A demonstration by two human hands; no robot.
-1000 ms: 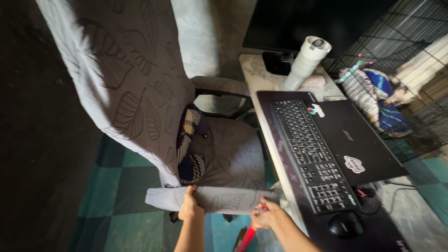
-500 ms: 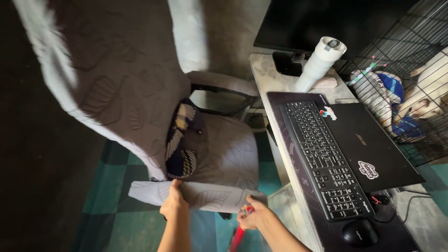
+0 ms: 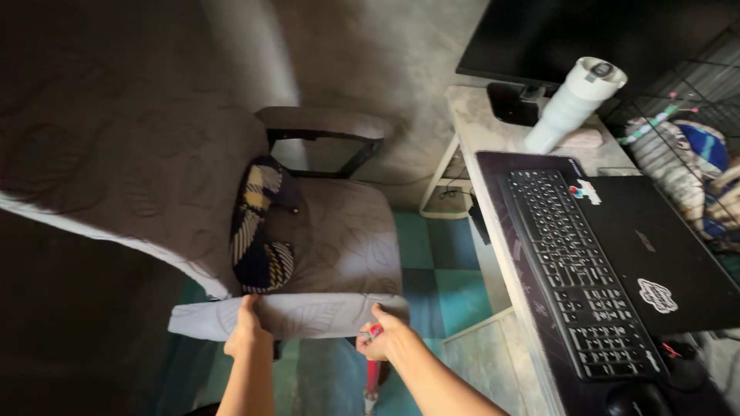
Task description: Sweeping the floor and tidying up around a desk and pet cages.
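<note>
A desk chair (image 3: pixel 339 239) draped in a grey leaf-patterned cover stands below me, turned sideways to the desk. My left hand (image 3: pixel 247 333) grips the near padded armrest (image 3: pixel 293 316) at its left part. My right hand (image 3: pixel 385 339) rests on the same armrest at its right end, fingers closed around a thin red-handled tool (image 3: pixel 373 368) that hangs down toward the floor. A dark cushion with yellow and white stripes (image 3: pixel 262 227) lies on the seat against the backrest.
To the right stands a pale desk (image 3: pixel 493 139) carrying a black keyboard (image 3: pixel 578 270), a closed black laptop (image 3: pixel 663 246) with stickers, a mouse (image 3: pixel 636 400), a white tumbler (image 3: pixel 574 104) and a dark monitor (image 3: pixel 578 38). A wire cage (image 3: pixel 694 146) holds fabric items. The floor has green checkered tiles (image 3: pixel 439 270).
The view has swung left and tilted, so chair and desk sit further right. Both hands stay on the near armrest, and the chair seems to have turned slightly.
</note>
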